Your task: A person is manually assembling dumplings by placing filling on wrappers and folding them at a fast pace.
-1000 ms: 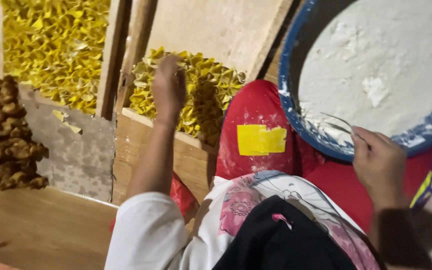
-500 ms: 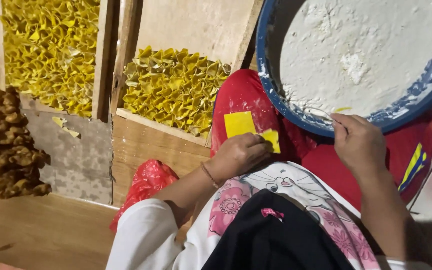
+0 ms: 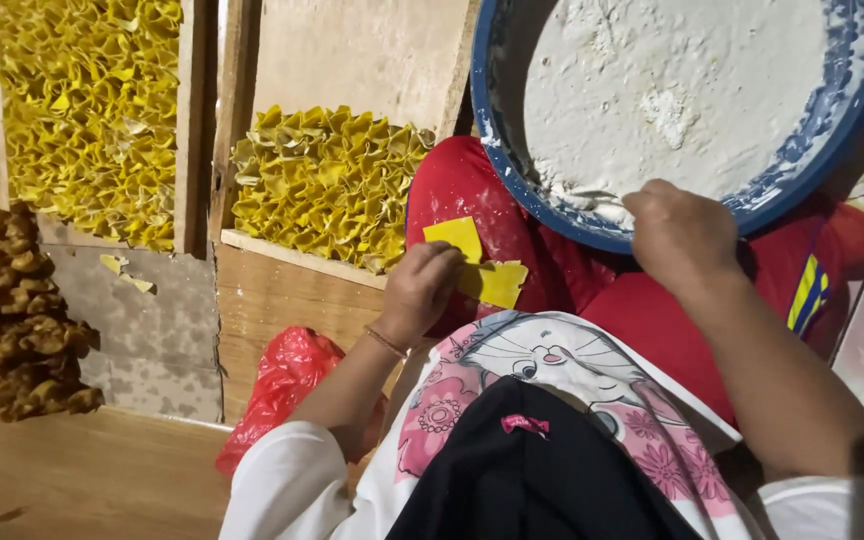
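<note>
Seen from above, a seated person's left hand (image 3: 420,290) rests on a red-trousered thigh (image 3: 512,250), its fingers curled together and pressing on thin, flat yellow wrapper squares (image 3: 482,265) that lie on the cloth; one square pokes out above the knuckles, another to the hand's right. The right hand (image 3: 680,232) is closed in a loose fist at the near rim of a wide, round blue basin (image 3: 552,215) holding a pale, lumpy white paste; something thin seems pinched in the fingers, but the hand hides it, so what it grips cannot be told. The basin rests just beyond both hands, tilted against the legs. Ahead of the left hand stands a shallow wooden tray (image 3: 292,255) partly filled with crinkled, folded yellow dumplings (image 3: 322,180), its far half bare board. Further left, a second tray (image 3: 190,130) is packed full of the same yellow folds. At the far left lies a heap of knobbly brown fried pieces (image 3: 2,300). A crumpled, shiny red plastic bag (image 3: 287,385) sits under the left forearm.
</note>
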